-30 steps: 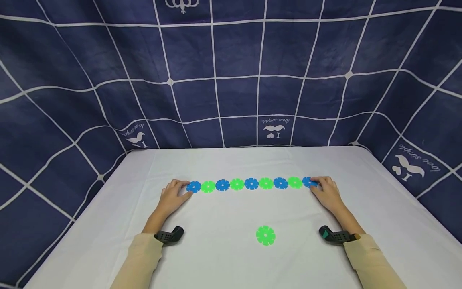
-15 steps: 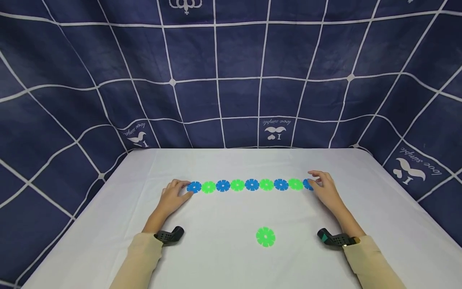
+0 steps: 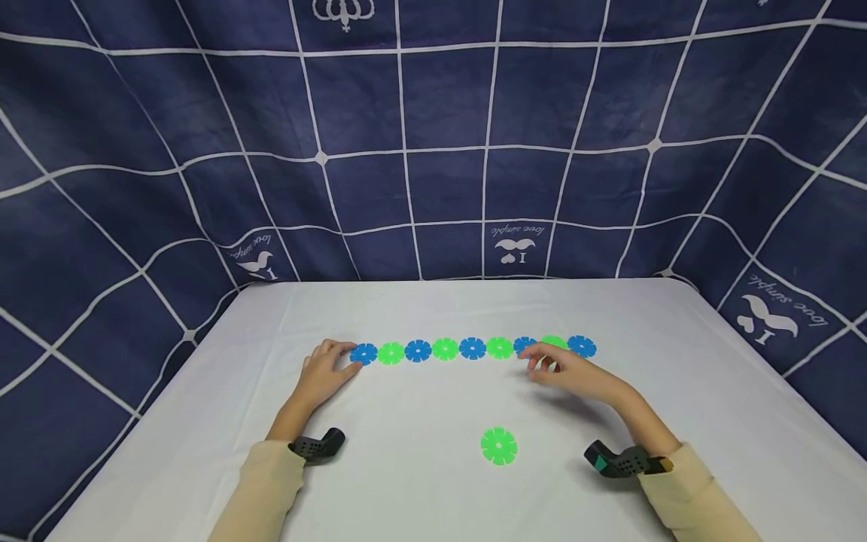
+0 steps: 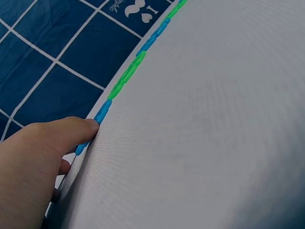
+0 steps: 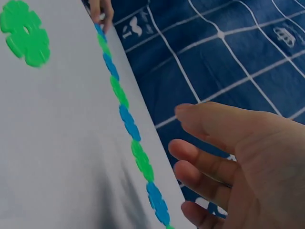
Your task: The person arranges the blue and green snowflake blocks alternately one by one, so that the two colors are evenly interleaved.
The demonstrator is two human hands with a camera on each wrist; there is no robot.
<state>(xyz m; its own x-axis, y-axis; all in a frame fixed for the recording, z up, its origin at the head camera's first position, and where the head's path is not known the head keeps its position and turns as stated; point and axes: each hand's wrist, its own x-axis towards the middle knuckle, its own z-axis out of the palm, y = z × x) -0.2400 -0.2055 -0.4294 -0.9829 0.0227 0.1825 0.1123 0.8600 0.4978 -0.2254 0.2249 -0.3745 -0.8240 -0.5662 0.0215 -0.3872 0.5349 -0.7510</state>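
A row of alternating blue and green notched plastic discs (snowflake discs) runs across the white table in the head view. My left hand holds the blue disc at the left end, thumb on its near edge and fingers on the far side. In the left wrist view the thumb lies against that disc. My right hand hovers in front of the row's right part with loosely bent fingers and nothing in them, partly covering a green disc. Beyond it lies the blue right-end disc.
A single green disc lies apart, nearer me on the white tablecloth. Dark blue curtain with white grid lines closes in the back and sides. Each wrist wears a black camera mount.
My right hand has let go of the blue right-end disc, lifted, and moved left and toward me. The left hand stays at the left end; the row lies as before.
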